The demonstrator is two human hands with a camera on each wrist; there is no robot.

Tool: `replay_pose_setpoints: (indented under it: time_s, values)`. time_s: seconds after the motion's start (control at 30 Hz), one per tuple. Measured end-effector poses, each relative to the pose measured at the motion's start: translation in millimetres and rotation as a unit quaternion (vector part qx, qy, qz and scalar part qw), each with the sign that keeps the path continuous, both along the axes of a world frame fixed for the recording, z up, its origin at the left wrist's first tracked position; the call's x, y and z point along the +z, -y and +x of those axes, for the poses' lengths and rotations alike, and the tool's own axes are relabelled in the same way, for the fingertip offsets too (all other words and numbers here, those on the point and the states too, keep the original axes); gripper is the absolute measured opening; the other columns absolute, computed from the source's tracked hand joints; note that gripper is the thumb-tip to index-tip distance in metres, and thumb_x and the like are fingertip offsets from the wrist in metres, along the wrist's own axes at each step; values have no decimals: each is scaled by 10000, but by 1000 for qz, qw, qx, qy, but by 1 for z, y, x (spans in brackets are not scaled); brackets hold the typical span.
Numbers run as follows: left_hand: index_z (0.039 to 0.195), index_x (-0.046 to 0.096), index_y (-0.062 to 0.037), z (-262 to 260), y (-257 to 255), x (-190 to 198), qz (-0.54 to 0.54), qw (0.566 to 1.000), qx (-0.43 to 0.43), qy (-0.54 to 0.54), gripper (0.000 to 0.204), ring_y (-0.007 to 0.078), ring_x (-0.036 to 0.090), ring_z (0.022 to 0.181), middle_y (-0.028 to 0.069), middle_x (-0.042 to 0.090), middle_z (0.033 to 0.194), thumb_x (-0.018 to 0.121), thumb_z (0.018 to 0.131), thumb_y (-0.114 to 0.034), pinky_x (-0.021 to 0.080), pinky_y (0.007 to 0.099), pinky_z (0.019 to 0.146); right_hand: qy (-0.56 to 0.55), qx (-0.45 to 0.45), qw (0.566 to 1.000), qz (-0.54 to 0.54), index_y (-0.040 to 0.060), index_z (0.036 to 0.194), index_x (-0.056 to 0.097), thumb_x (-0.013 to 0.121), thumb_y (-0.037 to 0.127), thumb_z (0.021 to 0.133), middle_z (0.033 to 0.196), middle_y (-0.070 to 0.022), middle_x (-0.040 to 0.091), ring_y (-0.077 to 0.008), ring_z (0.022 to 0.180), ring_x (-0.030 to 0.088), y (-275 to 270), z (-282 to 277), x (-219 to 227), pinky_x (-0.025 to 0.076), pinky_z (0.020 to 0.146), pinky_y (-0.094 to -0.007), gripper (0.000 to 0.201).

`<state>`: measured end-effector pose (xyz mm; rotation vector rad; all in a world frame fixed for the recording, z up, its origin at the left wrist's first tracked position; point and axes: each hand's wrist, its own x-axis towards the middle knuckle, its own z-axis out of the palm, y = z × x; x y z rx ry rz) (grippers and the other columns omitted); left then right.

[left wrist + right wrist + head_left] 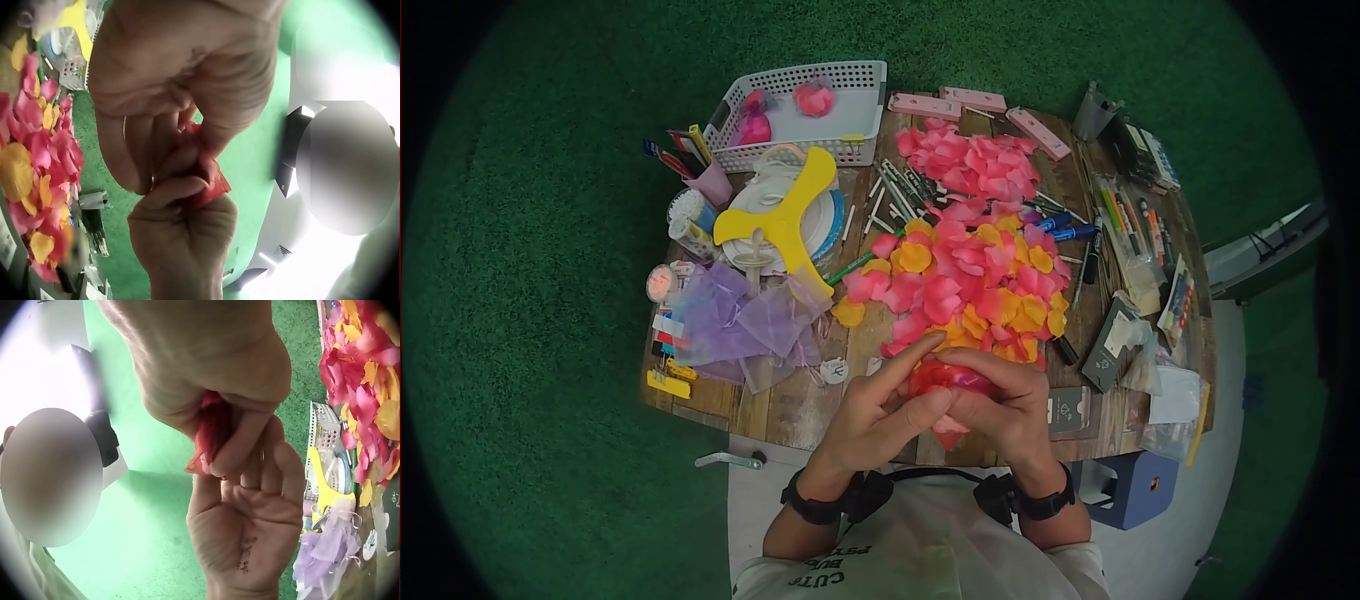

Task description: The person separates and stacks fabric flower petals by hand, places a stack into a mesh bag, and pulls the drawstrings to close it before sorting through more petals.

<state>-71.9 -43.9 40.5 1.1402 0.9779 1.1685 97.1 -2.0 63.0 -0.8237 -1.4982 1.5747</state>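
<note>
Close to my body at the table's front edge, both hands hold a small sheer red pouch (950,378). My left hand (885,415) grips it from the left, its thumb along the near side. From the other side my right hand (1005,405) pinches it, both thumbs meeting in front. In the left wrist view, a loose red corner of the pouch (215,184) sticks out between the hands. The right wrist view shows the red fabric (212,434) between the right thumb and fingers; the rest is hidden. Just beyond the hands lie pink and yellow petals (960,285).
Purple mesh bags (735,315) lie to the left, under a yellow three-armed piece (785,222) near stacked plates. A white basket (825,120) at the back left holds pink pouches. Pens (1135,225) and a dark box (1112,343) lie right. A blue stool (1135,490) stands below.
</note>
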Motion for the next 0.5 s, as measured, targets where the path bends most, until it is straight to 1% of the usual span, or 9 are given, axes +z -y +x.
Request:
replay_pose_setpoints:
  time_s: [0.03,0.07,0.13,0.17,0.23,0.37,0.43,0.47,0.5]
  values:
    - [1384,306,14,-3,-1,-1,-2,1000,-22,0,581,87,563,891,80,632,968,584,900,-151,455,230,779,13,17,1000,10,-24,1116,597,653,23,795,972,-120,663,-121,844,621,-1,1,0,490,737,-249,329]
    - [1384,306,14,-5,-1,1,0,1000,-22,-1,581,87,563,891,80,632,968,584,900,-151,455,230,779,12,18,1000,12,-24,1116,597,653,23,795,972,-120,663,-121,844,621,-2,1,-1,490,737,-249,329]
    - [1410,244,6,-7,0,4,-29,994,-54,88,606,90,547,945,87,613,1022,563,907,-108,444,229,805,-10,45,998,47,-16,1123,596,658,39,791,983,-128,664,-136,844,636,-4,0,-7,492,732,-248,343]
    - [1410,244,6,-9,1,4,-28,994,-55,86,606,90,547,945,87,613,1022,563,907,-108,444,229,805,-12,44,998,48,-16,1123,596,658,39,791,983,-128,664,-136,844,636,-5,0,-9,492,732,-248,343]
    - [1424,194,3,-13,1,5,-74,990,-63,106,627,102,534,989,103,594,1079,545,911,-78,434,232,832,20,60,993,102,-5,1154,579,671,57,778,990,-136,662,-147,847,645,-7,-1,-11,496,726,-261,392]
    - [1419,208,8,-16,-2,1,-52,995,-34,83,603,110,551,969,105,597,1081,531,916,-72,440,235,827,40,30,990,131,4,1204,542,681,80,777,994,-149,660,-165,817,659,-8,-5,-8,500,720,-277,455]
    - [1359,353,13,-24,-5,-1,-25,997,53,-49,525,105,592,893,108,644,1007,567,888,-77,467,241,778,97,0,995,-11,11,1229,515,693,93,772,1009,-160,653,-168,777,671,-8,-5,-1,505,712,-285,497]
    - [1359,353,13,-31,-8,1,-25,997,53,-53,525,105,592,893,108,644,1007,567,888,-77,467,241,778,94,0,996,-12,11,1229,515,693,93,772,1009,-160,653,-168,777,671,-9,-4,-5,505,712,-285,497]
    - [1296,434,15,-42,-12,4,10,981,95,-167,468,100,606,847,109,661,951,591,865,-79,478,246,748,95,-14,995,20,15,1225,516,695,93,771,998,-153,656,-164,754,674,-10,-3,-11,506,699,-281,495]
